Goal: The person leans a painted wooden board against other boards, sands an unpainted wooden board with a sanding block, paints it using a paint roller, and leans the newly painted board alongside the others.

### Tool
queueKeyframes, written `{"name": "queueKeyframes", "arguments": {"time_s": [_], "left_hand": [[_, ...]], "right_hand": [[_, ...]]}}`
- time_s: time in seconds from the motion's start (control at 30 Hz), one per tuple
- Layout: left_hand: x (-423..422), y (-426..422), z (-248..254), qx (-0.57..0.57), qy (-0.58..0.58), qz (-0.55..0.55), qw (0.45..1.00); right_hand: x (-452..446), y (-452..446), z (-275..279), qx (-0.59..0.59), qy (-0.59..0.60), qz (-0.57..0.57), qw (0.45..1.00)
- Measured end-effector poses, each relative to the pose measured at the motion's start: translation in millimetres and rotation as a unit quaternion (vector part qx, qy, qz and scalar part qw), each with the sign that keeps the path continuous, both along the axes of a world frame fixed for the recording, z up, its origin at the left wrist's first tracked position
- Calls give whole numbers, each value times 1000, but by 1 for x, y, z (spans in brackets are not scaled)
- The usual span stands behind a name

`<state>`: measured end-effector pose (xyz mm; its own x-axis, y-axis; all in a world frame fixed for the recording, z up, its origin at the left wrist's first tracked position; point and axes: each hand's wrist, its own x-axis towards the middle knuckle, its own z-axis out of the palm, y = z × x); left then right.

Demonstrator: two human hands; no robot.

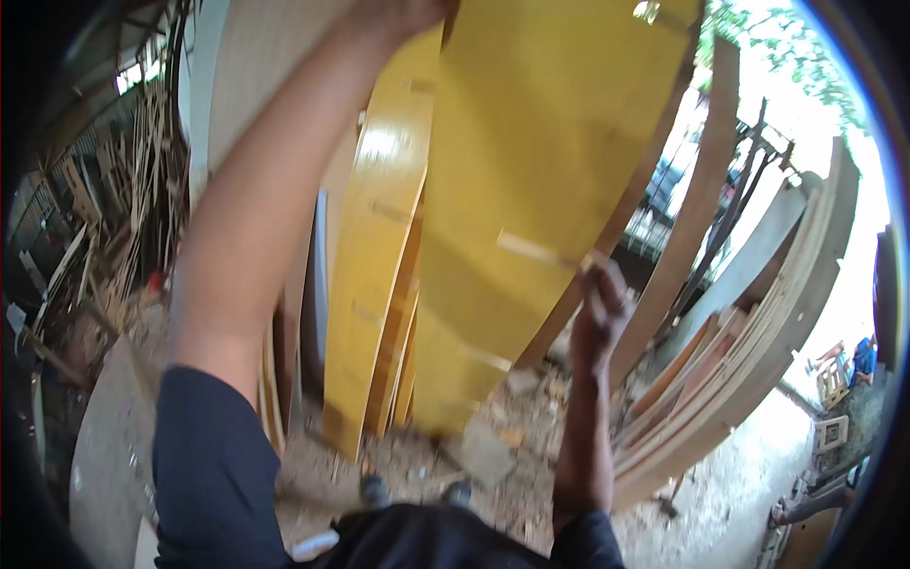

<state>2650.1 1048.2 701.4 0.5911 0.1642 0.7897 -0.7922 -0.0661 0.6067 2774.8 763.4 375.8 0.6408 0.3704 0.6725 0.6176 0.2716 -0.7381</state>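
A large yellow wooden panel (pixel 531 152) with several pale strips or marks on its face stands tilted in front of me. My right hand (pixel 604 308) is closed around its lower right edge, fingers curled in. At the top of the view my left hand (pixel 403 11) grips the panel's upper left edge; the frame cuts it off and most of its fingers are hidden. Behind and to the left lean more yellow panels (pixel 374 237), their lower ends near the floor.
Curved stacked boards (pixel 758 332) lean on the right, beside a brown plank (pixel 697 190). Scrap wood (pixel 133 180) is heaped at the far left. Rubble (pixel 521 408) litters the floor by my feet (pixel 376 490). Another person's limb (pixel 806 507) shows at the lower right.
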Motion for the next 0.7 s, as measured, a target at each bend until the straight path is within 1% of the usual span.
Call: {"name": "queueKeyframes", "arguments": {"time_s": [0.07, 0.1, 0.13, 0.17, 0.2, 0.23, 0.27, 0.3, 0.33, 0.4, 0.43, 0.47, 0.53, 0.57, 0.6, 0.67, 0.7], "left_hand": [[6, 6, -6, -45, 46, 60, 996], [13, 14, -8, -76, 76, 92, 990], [23, 23, -10, -62, 65, 89, 992], [32, 33, -10, -67, 92, 145, 983], [38, 37, -6, -74, 119, 202, 969], [42, 30, -2, -66, 113, 201, 971], [49, 21, -3, -122, 130, 256, 950], [57, 14, -2, -177, 147, 307, 924], [70, 27, -3, -171, 143, 303, 927], [95, 61, -13, -178, 159, 286, 928], [114, 83, -20, -173, 147, 261, 938], [119, 78, -17, -166, 140, 258, 941], [135, 70, -33, -186, 82, 206, 957], [142, 75, -38, -167, 121, 223, 953], [152, 74, -41, -165, 119, 220, 954], [167, 73, -46, -180, 132, 276, 935], [170, 75, -49, -179, 132, 275, 935]], "right_hand": [[-4, 15, 4, 94, 114, 112, 983], [0, 22, 6, 93, 119, 117, 982], [7, 28, 4, 89, 128, 123, 980], [23, 40, -7, 94, 119, 144, 978], [28, 45, -1, 104, 112, 144, 978], [30, 50, 4, 93, 115, 137, 979], [35, 54, 8, 82, 119, 129, 981], [49, 59, 3, 61, 81, 124, 987], [58, 65, -1, 68, 78, 120, 987], [73, 75, -5, 38, 81, 95, 991], [74, 75, 0, 33, 79, 88, 992], [82, 80, 0, 41, 73, 85, 993], [100, 88, -7, 42, 113, 103, 987], [108, 89, -9, 37, 121, 106, 986], [116, 91, -12, 39, 118, 103, 987], [133, 101, -15, 15, 121, 104, 987], [131, 99, -9, 25, 104, 93, 990]]}}
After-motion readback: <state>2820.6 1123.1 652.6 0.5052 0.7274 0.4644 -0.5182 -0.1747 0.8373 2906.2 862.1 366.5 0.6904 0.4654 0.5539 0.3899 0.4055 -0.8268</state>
